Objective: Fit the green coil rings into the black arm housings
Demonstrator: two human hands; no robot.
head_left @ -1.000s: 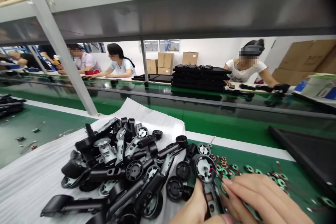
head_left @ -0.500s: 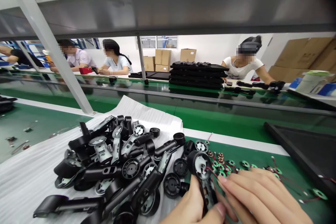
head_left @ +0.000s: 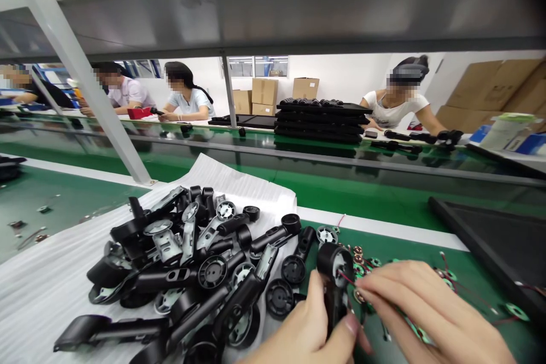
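Note:
My left hand point(head_left: 307, 324) is closed around a black plastic housing point(head_left: 329, 261) with a round head and a handle-like stem, held upright. Inside the head is a grey inner face, and thin red wires point(head_left: 346, 278) come out of it. The fingertips of my right hand point(head_left: 430, 310) pinch these wires just right of the head. Beyond my right hand lie several small green ring-shaped circuit boards point(head_left: 516, 311) with wires, partly hidden by the fingers. Copper-coloured rings point(head_left: 358, 251) lie among them.
Many similar black housings point(head_left: 213, 273) are heaped on white foam sheet point(head_left: 46, 290) at left. A black tray point(head_left: 490, 239) lies at right. A green conveyor belt point(head_left: 341, 196) runs behind. A slanted metal post point(head_left: 94, 91) holds an overhead shelf point(head_left: 273, 17). Several people work opposite.
The housing in my left hand has turned, its open face now pointing more to the right. My right hand has shifted slightly and still pinches the wires.

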